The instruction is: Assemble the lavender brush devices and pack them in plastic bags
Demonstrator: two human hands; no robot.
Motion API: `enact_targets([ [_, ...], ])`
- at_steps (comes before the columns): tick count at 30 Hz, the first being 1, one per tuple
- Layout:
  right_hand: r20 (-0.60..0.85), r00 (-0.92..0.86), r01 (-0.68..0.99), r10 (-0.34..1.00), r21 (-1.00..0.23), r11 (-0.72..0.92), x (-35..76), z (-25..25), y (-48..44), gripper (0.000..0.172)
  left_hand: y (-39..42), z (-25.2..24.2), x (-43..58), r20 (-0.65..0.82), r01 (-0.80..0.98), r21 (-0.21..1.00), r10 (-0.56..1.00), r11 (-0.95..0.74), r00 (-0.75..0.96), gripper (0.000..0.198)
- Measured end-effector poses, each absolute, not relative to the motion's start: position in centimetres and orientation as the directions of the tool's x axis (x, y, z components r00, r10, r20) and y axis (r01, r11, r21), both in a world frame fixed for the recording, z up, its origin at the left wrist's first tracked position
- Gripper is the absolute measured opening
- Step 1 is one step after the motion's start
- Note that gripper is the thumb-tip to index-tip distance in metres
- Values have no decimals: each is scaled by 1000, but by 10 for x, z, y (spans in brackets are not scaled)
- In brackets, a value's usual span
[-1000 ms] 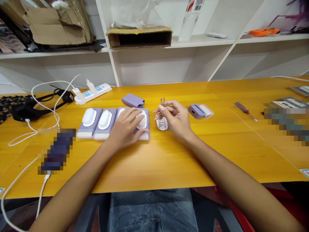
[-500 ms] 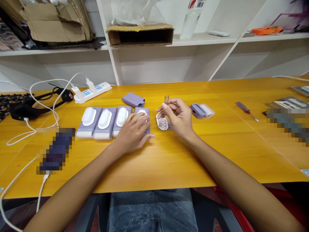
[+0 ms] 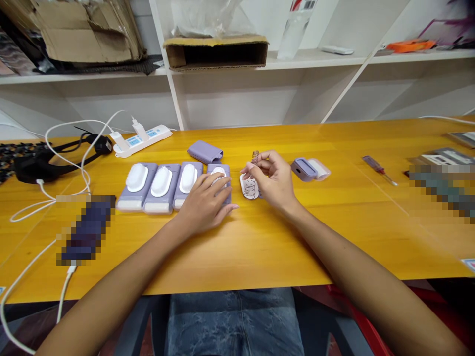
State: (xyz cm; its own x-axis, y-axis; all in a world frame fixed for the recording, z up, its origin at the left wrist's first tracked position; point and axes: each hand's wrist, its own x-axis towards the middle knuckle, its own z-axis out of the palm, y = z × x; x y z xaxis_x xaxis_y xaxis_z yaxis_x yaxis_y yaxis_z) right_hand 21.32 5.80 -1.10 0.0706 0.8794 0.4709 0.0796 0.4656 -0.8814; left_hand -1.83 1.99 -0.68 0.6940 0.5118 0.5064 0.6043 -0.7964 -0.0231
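Observation:
Several purple cases with white oval lids lie in a row [image 3: 161, 187] on the yellow table [image 3: 260, 247]. My left hand [image 3: 206, 203] rests flat, fingers spread, on the rightmost case [image 3: 218, 175] of the row. My right hand [image 3: 270, 179] is closed in a pinch on a small coil spring [image 3: 255, 157], held upright just above the table. Below that hand lies a white oval lid [image 3: 250, 187] with a wire coil on it. A loose purple case [image 3: 204, 152] lies behind the row, and an open purple case [image 3: 308, 169] lies right of my right hand.
A white power strip [image 3: 143, 140] with cables sits at the back left beside a black strap [image 3: 44, 165]. A small screwdriver [image 3: 378, 169] lies at the right. White shelves with a cardboard box [image 3: 217, 53] stand behind the table.
My left hand slid back towards me off the third case and now lies on the rightmost one. My right hand shifted slightly right with the spring.

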Motion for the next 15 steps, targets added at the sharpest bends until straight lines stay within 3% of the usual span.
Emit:
enact_targets([
  [15,501,107,161,859,-861,483,218,-10,61,19,20,-9,-19,523,598,-28,498,-801,691,30],
])
